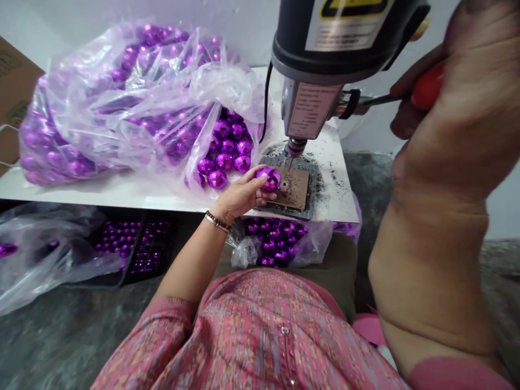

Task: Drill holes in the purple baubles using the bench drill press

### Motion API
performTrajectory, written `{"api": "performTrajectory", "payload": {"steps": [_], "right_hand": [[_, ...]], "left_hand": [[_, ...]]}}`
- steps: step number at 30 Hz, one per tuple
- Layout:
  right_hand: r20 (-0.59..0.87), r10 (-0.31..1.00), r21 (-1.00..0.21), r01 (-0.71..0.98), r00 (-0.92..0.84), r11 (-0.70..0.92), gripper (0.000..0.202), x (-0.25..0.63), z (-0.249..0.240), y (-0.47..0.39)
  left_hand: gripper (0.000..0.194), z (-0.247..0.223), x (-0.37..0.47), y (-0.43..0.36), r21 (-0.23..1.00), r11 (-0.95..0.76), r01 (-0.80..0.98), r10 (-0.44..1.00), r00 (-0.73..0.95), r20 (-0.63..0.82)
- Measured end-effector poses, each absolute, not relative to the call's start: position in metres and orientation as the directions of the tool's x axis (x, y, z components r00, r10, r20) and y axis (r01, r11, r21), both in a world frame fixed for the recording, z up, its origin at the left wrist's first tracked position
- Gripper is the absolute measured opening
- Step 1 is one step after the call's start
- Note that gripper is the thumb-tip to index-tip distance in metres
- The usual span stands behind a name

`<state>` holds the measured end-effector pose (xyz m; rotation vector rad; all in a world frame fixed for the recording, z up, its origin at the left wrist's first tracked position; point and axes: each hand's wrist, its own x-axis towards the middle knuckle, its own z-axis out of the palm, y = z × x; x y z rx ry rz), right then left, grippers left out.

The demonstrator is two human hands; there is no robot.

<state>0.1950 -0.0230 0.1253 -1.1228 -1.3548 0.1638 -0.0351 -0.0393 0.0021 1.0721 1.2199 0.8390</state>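
Note:
A shiny purple faceted ball (268, 179) is gripped in the fingers of my left hand (242, 194), just left of the drill bit. Raised at the upper right, my right hand (459, 81) is closed round the red-knobbed lever (428, 86) of a drill press (312, 103). The chuck (295, 147) points down over a brown board (296, 187) with a small hole, lying on the grey base plate (311, 208). The ball is beside the bit, and I see no contact between them.
A big clear plastic bag (134, 108) of purple balls covers the table's left, with loose balls (224, 161) at its mouth. Dark shavings lie around the base on the white table (337, 179). Below are another bag of balls (276, 241) and a black crate (125, 249).

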Motion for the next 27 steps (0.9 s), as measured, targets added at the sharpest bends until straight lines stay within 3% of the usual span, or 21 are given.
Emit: {"api": "performTrajectory", "payload": {"steps": [6,13,22,24,27], "right_hand": [[0.666,0.703,-0.724,0.444,0.249,0.529,0.035,0.183,0.141,-0.025],[0.695,0.692,-0.71,0.331,0.193,0.621,0.055,0.181,0.139,-0.027],[0.658,0.718,-0.731,0.425,0.228,0.535,0.07,0.183,0.136,-0.031],[0.653,0.711,-0.74,0.417,0.262,0.527,0.066,0.182,0.134,-0.031],[0.658,0.705,-0.746,0.353,0.262,0.565,0.042,0.18,0.133,-0.028]], "left_hand": [[0.051,-0.003,-0.014,-0.022,0.951,0.222,0.218,0.961,0.118,-0.251],[0.047,-0.008,-0.003,-0.012,0.93,0.128,0.345,0.988,0.037,-0.15],[0.049,0.0,0.005,-0.014,0.849,0.06,0.524,0.992,0.064,-0.11],[0.051,0.0,0.009,-0.014,0.825,0.02,0.565,0.993,0.087,-0.083],[0.055,-0.002,0.013,-0.014,0.789,-0.035,0.613,0.992,0.118,-0.048]]}}
